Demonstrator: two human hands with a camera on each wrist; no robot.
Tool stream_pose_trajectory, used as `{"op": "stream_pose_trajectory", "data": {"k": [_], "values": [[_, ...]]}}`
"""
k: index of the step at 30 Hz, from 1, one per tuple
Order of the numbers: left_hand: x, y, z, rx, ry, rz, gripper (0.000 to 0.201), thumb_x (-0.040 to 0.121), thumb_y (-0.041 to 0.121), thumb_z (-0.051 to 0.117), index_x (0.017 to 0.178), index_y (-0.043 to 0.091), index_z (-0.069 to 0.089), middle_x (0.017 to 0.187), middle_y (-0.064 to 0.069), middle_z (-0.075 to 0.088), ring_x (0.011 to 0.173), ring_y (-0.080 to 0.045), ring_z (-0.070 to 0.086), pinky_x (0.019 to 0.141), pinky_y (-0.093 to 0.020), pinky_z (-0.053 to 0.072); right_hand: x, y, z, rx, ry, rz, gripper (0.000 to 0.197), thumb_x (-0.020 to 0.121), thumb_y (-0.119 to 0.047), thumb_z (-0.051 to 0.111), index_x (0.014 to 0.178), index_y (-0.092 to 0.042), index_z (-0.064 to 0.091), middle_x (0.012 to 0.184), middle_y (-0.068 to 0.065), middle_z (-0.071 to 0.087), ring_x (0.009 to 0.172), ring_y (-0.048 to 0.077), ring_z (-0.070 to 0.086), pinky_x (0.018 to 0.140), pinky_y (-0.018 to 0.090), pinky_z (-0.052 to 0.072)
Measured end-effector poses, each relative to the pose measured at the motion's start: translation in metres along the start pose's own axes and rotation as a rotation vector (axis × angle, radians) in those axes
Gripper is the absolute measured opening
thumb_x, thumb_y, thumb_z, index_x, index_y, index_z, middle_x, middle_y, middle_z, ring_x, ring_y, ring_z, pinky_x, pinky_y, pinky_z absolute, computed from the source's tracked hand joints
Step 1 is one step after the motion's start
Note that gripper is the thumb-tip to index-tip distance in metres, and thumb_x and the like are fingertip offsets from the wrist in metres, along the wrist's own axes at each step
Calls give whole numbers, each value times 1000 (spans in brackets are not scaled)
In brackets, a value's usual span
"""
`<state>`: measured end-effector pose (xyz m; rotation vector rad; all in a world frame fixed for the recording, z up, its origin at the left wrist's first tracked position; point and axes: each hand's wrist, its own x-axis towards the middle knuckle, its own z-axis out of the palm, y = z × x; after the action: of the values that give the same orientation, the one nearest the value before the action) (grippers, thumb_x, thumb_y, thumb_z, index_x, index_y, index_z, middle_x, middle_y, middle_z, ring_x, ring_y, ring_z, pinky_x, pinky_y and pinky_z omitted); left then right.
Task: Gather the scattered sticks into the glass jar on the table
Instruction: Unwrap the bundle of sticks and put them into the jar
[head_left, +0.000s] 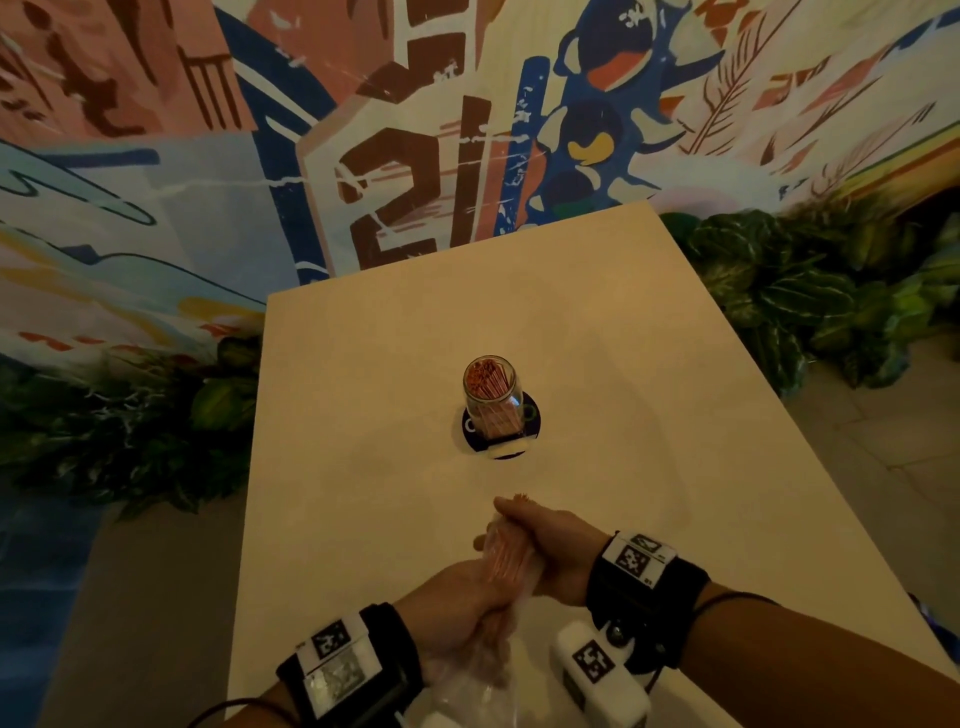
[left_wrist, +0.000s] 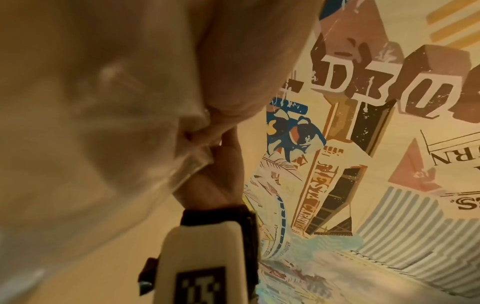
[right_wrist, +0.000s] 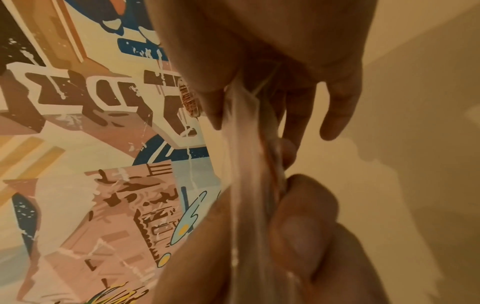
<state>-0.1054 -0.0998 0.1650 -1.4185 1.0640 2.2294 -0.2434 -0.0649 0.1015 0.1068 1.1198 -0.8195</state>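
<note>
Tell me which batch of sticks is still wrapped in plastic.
The bundle of sticks held in both hands near the table's front edge; clear plastic trails from it. The other sticks stand bare in the glass jar.

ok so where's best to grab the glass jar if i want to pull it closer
Grip the glass jar round its lower wall, coming in from the near side. It stands upright on a dark coaster with sticks crowding its open mouth, so avoid the rim.

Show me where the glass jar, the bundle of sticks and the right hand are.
glass jar (head_left: 491, 397): head view, its clear side wall.
bundle of sticks (head_left: 504, 553): head view, middle of the bundle.
right hand (head_left: 550, 545): head view, back of the hand.
</note>
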Motion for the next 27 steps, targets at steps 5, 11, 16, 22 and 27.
{"op": "stream_pose_trajectory", "data": {"k": [5, 11, 16, 22, 27], "values": [[0, 3, -5, 44, -14, 116, 28, 97, 21, 49, 117, 2, 49, 61, -11, 55, 43, -20, 54, 43, -25, 47, -3, -18, 8, 124, 3, -104, 28, 92, -32, 51, 94, -5, 58, 84, 10, 72, 81, 29, 61, 96, 48, 45], [0, -3, -12, 95, -58, 76, 33, 95, 23, 52, 122, 7, 41, 70, -10, 59, 53, -23, 58, 45, -26, 48, -9, -36, 9, 209, 45, -287, 33, 96, -24, 45, 70, -5, 52, 64, 12, 69, 65, 28, 69, 63, 37, 53], [1, -6, -17, 90, -96, 77, 23, 94, 25, 55, 111, 11, 47, 75, -11, 61, 59, -24, 60, 57, -32, 50, -8, -55, 4, 428, 80, -439, 35, 98, -28, 41, 69, -9, 46, 43, 0, 48, 39, 15, 50, 55, 34, 49], [2, -9, -29, -52, -104, 69, 37, 92, 44, 46, 106, 11, 54, 77, -14, 65, 64, -29, 61, 62, -36, 50, -17, -96, -8, 603, 96, -585, 36, 97, -30, 42, 66, -13, 42, 41, -5, 38, 33, 8, 36, 41, 20, 43], [5, -11, -35, -72, -84, 126, 25, 97, 29, 43, 107, 8, 53, 79, -16, 67, 67, -29, 62, 64, -34, 48, -23, -111, -17, 558, 109, -611, 36, 95, -34, 45, 65, -15, 42, 41, -6, 37, 32, 6, 32, 37, 17, 37]]}}
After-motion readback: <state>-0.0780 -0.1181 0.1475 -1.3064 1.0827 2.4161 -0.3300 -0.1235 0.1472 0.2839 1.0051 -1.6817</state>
